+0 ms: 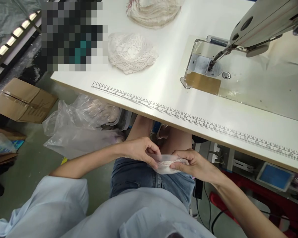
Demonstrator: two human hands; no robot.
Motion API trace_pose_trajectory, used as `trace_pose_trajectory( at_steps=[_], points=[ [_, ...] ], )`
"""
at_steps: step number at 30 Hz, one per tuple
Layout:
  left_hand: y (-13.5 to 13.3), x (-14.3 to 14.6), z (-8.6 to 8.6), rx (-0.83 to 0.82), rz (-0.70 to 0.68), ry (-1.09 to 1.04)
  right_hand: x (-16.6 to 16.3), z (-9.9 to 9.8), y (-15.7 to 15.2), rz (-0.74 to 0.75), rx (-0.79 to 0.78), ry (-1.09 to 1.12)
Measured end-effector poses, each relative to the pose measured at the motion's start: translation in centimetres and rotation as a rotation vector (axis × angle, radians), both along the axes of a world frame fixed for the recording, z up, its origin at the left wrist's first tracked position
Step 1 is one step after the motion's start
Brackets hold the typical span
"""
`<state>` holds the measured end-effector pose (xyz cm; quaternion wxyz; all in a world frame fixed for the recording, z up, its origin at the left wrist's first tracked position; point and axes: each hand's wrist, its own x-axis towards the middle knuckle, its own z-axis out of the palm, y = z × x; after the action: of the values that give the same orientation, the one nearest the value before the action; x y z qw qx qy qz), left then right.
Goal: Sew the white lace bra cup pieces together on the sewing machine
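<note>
Over my lap, below the table's front edge, both hands hold a small piece of sheer fabric with a pale lace trim. My left hand pinches its left end, fingers curled. My right hand grips the right end, thumb pressed on the lace. The piece is stretched between the two hands above my denim shorts.
A white sewing table with a printed ruler along its front edge carries a sewing machine at the right, a pile of white lace pieces and a cream stack. Clear plastic bags and a cardboard box lie on the floor at left.
</note>
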<state>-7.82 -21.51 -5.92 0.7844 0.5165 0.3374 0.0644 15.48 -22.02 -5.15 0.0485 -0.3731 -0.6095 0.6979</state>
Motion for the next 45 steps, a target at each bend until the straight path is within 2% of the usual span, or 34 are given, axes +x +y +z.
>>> trace_pose_trajectory(
  at_steps=[9, 18, 25, 32, 37, 42, 45],
  points=[
    [-0.5, 1.4, 0.5, 0.192, 0.018, 0.2, -1.1, 0.1, -0.1, 0.061, 0.094, -0.075],
    [-0.8, 0.3, -0.1, 0.047, 0.103, 0.091, -0.8, -0.5, 0.0, 0.02, 0.028, -0.024],
    [-0.7, 0.4, -0.4, -0.027, 0.061, 0.071, -1.1, -0.4, -0.2, 0.033, 0.063, -0.057],
    [-0.7, 1.0, -0.2, 0.03, 0.071, 0.096, -0.7, -0.6, -0.3, 0.041, 0.119, -0.057],
    [-0.9, 1.2, 0.1, 0.091, 0.082, 0.177, -0.4, -0.2, -0.2, 0.07, 0.103, -0.035],
    [-1.0, 1.4, 0.5, 0.226, 0.047, 0.294, -0.3, -0.7, -0.9, 0.021, 0.239, -0.108],
    [-1.0, 1.5, 0.5, 0.227, 0.037, 0.307, -0.2, -0.9, -1.2, 0.013, 0.291, -0.14]
  ],
)
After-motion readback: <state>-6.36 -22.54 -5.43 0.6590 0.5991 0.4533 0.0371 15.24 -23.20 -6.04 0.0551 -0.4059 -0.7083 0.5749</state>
